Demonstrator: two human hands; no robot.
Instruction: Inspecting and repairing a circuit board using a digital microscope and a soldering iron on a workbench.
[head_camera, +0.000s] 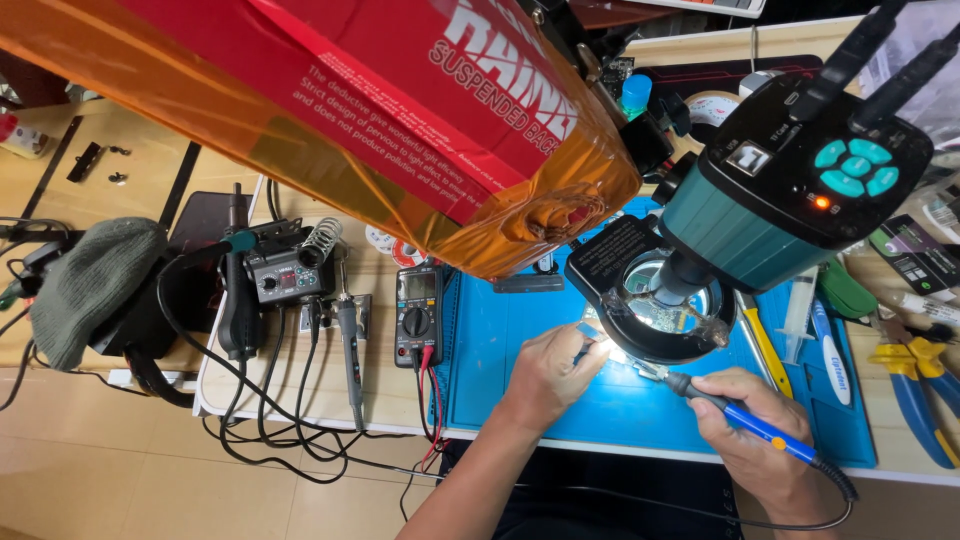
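My right hand (748, 425) grips a blue-handled soldering iron (738, 412), its tip pointing left under the microscope's ring light (650, 345). Just left of that tip, my left hand (552, 372) is closed on a small tool at the lit spot; what lies beneath it is hidden. A teal microscope camera (790, 180) hangs above a circuit board (668, 312) seen through the ring. All of this sits on a blue work mat (500, 350).
A red and orange package (400, 110) fills the top of the view. Left of the mat stand a multimeter (417, 315), a soldering station (285, 270) with cables and a grey cap (90, 285). Pliers (915, 375), a syringe (798, 305) and markers lie at right.
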